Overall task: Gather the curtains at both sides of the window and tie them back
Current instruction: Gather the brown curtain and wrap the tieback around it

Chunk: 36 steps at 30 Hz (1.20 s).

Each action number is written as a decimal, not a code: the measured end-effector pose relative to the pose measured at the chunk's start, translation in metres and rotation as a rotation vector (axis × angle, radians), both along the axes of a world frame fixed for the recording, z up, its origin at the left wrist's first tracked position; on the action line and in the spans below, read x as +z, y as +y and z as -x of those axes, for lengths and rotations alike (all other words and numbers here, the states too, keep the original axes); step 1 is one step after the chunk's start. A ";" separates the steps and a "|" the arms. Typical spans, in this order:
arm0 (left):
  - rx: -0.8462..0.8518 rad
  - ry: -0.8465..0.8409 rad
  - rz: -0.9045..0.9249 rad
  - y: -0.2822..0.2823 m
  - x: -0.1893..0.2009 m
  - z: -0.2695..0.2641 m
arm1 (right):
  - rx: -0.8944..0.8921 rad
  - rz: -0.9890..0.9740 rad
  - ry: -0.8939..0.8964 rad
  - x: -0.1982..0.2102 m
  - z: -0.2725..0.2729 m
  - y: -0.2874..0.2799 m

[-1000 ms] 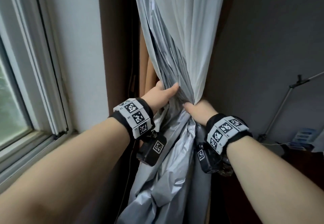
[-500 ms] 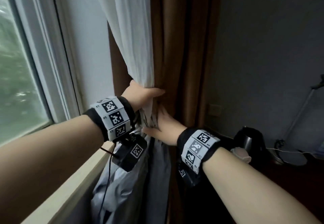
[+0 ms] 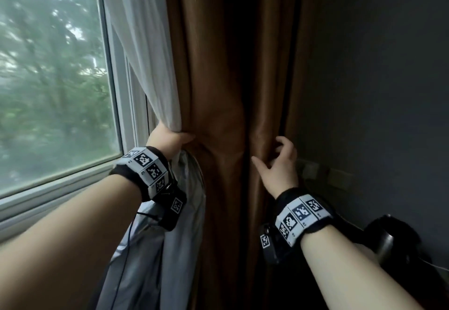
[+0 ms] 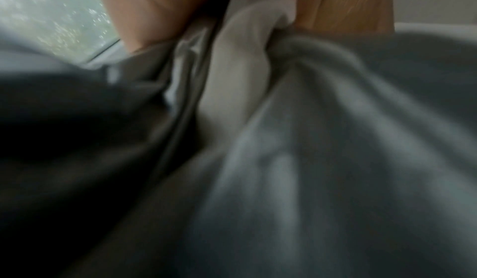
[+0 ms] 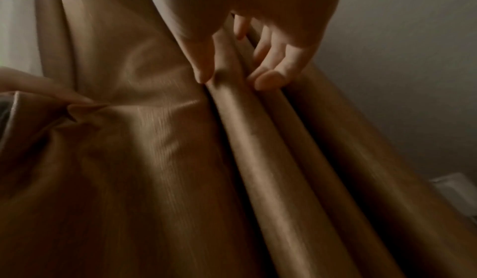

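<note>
A white sheer curtain (image 3: 145, 54) hangs beside the window, with a brown curtain (image 3: 218, 91) to its right. My left hand (image 3: 170, 139) grips the gathered sheer together with its silver-grey lining (image 3: 179, 236), and its thumb presses against the brown curtain. The left wrist view shows white fabric (image 4: 240, 68) and grey fabric (image 4: 335, 139) bunched under the fingers (image 4: 348, 2). My right hand (image 3: 277, 159) is further right, thumb (image 5: 204, 74) and fingers (image 5: 268, 80) on either side of a fold of the brown curtain (image 5: 232, 129), pinching it lightly.
The window (image 3: 48, 91) and its sill (image 3: 60, 188) fill the left. A dark grey wall (image 3: 376, 91) stands to the right, with wall sockets (image 3: 311, 171) just behind my right hand. A black kettle (image 3: 393, 239) sits low at the right.
My left hand carried the gathered sheer and lining right, up against the brown curtain. My right hand let go of that bunch and moved right onto a fold of the brown curtain.
</note>
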<state>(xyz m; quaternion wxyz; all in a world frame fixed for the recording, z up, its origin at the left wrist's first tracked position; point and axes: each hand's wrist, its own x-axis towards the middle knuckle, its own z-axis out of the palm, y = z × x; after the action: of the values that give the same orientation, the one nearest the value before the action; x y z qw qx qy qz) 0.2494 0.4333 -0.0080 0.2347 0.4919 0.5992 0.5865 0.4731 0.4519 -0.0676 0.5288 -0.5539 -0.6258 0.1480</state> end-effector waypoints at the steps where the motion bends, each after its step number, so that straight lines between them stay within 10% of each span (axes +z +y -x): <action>1: 0.002 0.006 0.003 -0.002 -0.002 0.000 | 0.009 0.008 -0.012 -0.001 0.002 0.000; 13: -0.006 0.139 0.029 -0.013 -0.005 -0.003 | 0.566 -0.496 -0.202 -0.011 0.048 -0.040; 18: -0.152 0.200 -0.021 -0.031 -0.003 -0.001 | 0.587 -0.398 -0.403 -0.008 0.089 -0.038; 26: -0.590 -0.521 0.066 -0.036 -0.010 0.027 | 0.507 -0.179 -0.559 -0.011 0.108 -0.031; 31: -0.402 -0.163 0.091 -0.021 -0.012 0.025 | 0.393 -0.121 -0.718 0.001 0.129 -0.037; 36: 0.021 -0.157 0.041 -0.005 -0.009 0.028 | 0.540 -0.111 -0.976 0.012 0.115 -0.022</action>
<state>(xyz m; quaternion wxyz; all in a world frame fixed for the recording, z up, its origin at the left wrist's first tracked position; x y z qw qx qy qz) 0.2218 0.4285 -0.0170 0.2846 0.4332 0.5959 0.6134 0.3578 0.4298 -0.0555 0.1497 -0.3497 -0.9244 -0.0286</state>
